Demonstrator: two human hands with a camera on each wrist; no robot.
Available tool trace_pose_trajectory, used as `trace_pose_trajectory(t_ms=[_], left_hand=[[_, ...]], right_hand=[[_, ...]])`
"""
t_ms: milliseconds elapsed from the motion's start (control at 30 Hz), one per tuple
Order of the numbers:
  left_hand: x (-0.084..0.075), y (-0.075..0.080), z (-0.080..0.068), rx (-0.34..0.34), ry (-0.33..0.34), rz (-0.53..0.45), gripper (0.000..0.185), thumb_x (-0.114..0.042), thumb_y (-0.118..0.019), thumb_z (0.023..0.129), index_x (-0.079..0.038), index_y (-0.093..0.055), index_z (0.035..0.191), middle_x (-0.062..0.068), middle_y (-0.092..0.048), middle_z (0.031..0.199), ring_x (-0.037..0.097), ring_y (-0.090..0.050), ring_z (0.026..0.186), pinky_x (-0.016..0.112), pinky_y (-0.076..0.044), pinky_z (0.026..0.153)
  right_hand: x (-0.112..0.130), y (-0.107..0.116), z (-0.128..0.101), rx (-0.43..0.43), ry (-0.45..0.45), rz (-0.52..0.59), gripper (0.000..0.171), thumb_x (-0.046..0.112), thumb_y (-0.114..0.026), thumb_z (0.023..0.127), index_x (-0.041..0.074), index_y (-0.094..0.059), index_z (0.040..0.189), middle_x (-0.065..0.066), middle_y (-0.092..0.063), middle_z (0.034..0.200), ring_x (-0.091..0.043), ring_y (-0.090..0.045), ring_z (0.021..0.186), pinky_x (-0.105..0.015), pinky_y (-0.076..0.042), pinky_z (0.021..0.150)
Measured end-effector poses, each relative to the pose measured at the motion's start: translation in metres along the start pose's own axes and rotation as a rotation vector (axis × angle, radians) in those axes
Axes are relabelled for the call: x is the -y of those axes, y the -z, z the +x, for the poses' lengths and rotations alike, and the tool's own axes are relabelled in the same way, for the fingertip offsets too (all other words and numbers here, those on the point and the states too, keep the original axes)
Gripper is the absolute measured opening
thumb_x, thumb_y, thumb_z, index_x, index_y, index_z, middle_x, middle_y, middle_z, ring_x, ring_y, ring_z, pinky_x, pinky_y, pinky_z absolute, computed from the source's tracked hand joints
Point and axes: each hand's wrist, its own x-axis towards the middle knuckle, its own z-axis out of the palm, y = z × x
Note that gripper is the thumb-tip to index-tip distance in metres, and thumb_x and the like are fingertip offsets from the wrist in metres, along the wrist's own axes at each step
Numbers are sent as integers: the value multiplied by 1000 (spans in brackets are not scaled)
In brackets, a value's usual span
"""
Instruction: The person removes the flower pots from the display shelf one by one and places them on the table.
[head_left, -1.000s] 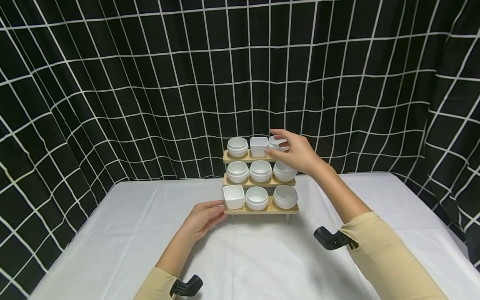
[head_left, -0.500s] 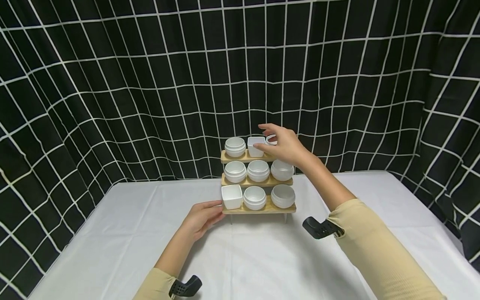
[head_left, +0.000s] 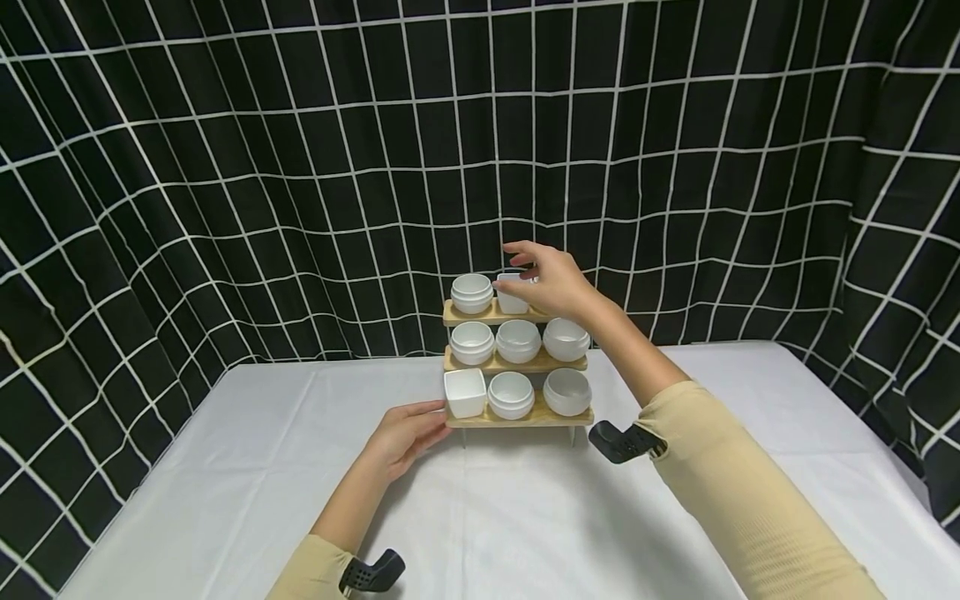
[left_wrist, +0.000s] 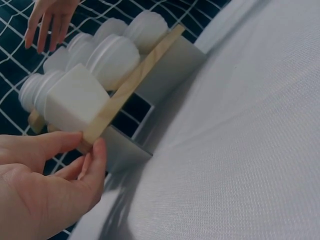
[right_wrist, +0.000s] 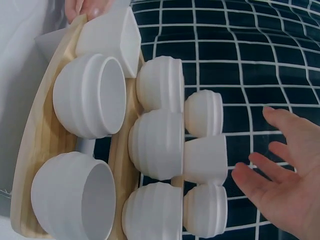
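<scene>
Half a second earlier the right hand (head_left: 551,283) had hovered over the right end of the top shelf of the wooden rack (head_left: 517,419); now it had shifted leftward along that shelf and sat over the middle, its fingers spread and relaxed, gripping nothing. In the head view its thumb lay against or just before the square cup (head_left: 511,302) at the middle of the top shelf; the right wrist view showed the palm (right_wrist: 290,185) facing that cup (right_wrist: 205,160) with a gap between them, so contact could not be told for certain. The round cup at the right end of the top shelf was now hidden behind the hand.

The left hand (head_left: 408,433) had stayed where it was, at the left end of the rack's bottom shelf. Its thumb and fingers (left_wrist: 75,155) pinched the shelf's wooden edge (left_wrist: 130,87), just below the square bowl (head_left: 466,392) standing there.

The rack stood on a white tablecloth (head_left: 225,467), backed by a black curtain with white grid lines (head_left: 225,167). Three shelves rose in steps, each carrying white cups: a ribbed round cup (head_left: 472,292) left of the square cup on top, three round ones on the middle shelf (head_left: 518,341), and two round bowls (head_left: 567,392) right of the square bowl at the bottom. The right forearm crossed in front of the rack's right side.
</scene>
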Motion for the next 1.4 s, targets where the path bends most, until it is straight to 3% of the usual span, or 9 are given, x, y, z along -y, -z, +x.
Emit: trace_pose_trajectory(t_ms=[700, 1033, 1400], left_hand=[[-1, 0, 0, 8, -11, -5, 42, 10, -56, 102, 24, -48, 140, 37, -62, 132, 14, -71, 94, 24, -66, 92], [-1, -1, -1, -3, -21, -8, 41, 11, -56, 102, 25, -49, 140, 37, -63, 130, 15, -71, 94, 24, -66, 92], [0, 1, -1, 30, -22, 0, 43, 10, -55, 103, 25, -46, 142, 41, -58, 136, 15, -71, 97, 25, -65, 95]], right_hand=[[14, -9, 27, 38, 20, 24, 65, 22, -77, 97, 3, -51, 153, -25, -61, 145, -40, -64, 126, -51, -58, 110], [17, -14, 39, 57, -41, 68, 71, 21, -81, 92, 2, -51, 154, -24, -59, 148, -38, -61, 129, -49, -54, 113], [8, -19, 47, 73, -73, 87, 71, 18, -82, 91, 0, -51, 153, -24, -60, 146, -39, -60, 128, -49, -53, 113]])
